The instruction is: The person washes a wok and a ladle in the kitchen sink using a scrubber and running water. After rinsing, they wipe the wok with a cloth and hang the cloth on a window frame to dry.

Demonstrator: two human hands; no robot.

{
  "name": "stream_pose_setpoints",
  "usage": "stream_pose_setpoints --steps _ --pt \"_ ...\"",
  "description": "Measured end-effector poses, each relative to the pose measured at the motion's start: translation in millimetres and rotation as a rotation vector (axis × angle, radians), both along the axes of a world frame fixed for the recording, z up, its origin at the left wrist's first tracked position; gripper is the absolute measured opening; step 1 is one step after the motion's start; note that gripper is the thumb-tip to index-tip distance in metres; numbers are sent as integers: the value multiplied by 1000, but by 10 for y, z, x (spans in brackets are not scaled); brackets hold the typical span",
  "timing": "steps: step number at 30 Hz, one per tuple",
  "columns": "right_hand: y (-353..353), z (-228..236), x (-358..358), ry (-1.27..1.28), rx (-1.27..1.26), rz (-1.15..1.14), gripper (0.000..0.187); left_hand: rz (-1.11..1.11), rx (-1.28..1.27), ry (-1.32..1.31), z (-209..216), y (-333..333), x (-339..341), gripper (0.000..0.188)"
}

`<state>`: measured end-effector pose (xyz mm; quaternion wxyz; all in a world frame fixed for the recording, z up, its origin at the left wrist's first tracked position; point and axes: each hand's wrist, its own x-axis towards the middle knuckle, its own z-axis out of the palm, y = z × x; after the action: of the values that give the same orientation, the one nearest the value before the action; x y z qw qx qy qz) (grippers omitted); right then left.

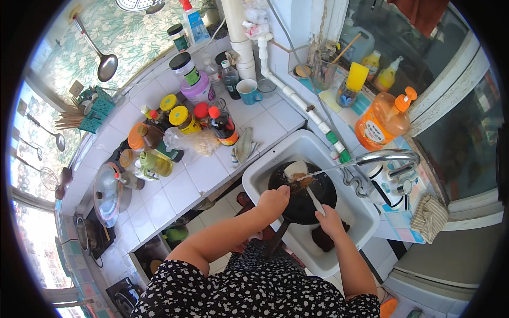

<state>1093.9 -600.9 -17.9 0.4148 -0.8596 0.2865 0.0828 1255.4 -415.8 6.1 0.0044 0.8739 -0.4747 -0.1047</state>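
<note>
Standing by the bench (204, 175), I note the left hand (274, 202) closed on a brown scrubber (304, 183) at the neck of the spatula (314, 199); fingertip contact is partly hidden. The right hand (331, 220) grips the handle's near end, apparently to hold the far head under the tap (389, 156). The pan (299, 210) lies below in the sink (360, 214), presumably catching runoff, its handle pointing near-left, likely for room.

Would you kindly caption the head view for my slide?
Left hand with brown scrubber, right hand gripping a pale utensil, over a dark pan in the sink, water running.
</note>
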Motion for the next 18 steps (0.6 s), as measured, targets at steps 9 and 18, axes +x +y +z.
stream_pose_setpoints --steps 9,18 --pt "46 134 -82 80 41 63 44 24 -85 -166 -353 -147 -6 12" --pt "120 172 -165 28 232 -27 37 -10 27 -50 -255 -98 195 16"
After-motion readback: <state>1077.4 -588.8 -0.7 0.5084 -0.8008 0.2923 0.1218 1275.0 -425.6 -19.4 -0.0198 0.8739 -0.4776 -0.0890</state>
